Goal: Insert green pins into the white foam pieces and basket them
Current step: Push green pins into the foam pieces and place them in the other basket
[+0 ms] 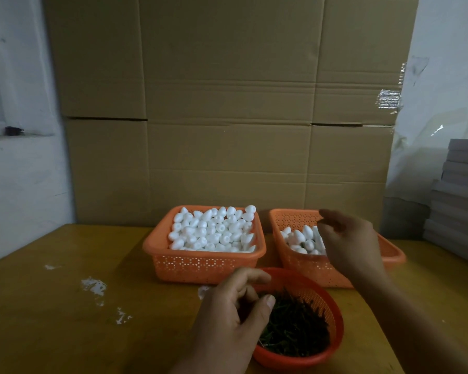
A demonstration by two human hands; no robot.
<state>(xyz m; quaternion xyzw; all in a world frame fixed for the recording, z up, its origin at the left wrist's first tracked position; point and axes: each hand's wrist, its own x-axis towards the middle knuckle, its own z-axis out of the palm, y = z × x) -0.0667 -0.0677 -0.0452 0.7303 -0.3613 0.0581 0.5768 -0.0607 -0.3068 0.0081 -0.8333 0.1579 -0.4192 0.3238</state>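
Note:
A square orange basket [157, 245] at the centre is heaped with plain white foam pieces [214, 230]. To its right, a second orange basket [289, 255] holds a smaller pile of foam pieces [300, 238]. A round red bowl [333, 317] in front holds dark green pins [295, 327]. My left hand [233, 317] hovers over the bowl's left rim, fingers curled and thumb pointing toward the pins; whether it holds a pin is unclear. My right hand [349, 244] hangs over the right basket with fingers loosely curled downward and nothing visible in it.
Everything stands on a yellow-brown table [65, 306] with white flecks on its left half. Large cardboard boxes [227, 117] form a wall right behind the baskets. A stack of grey boards [459, 201] sits at the right edge.

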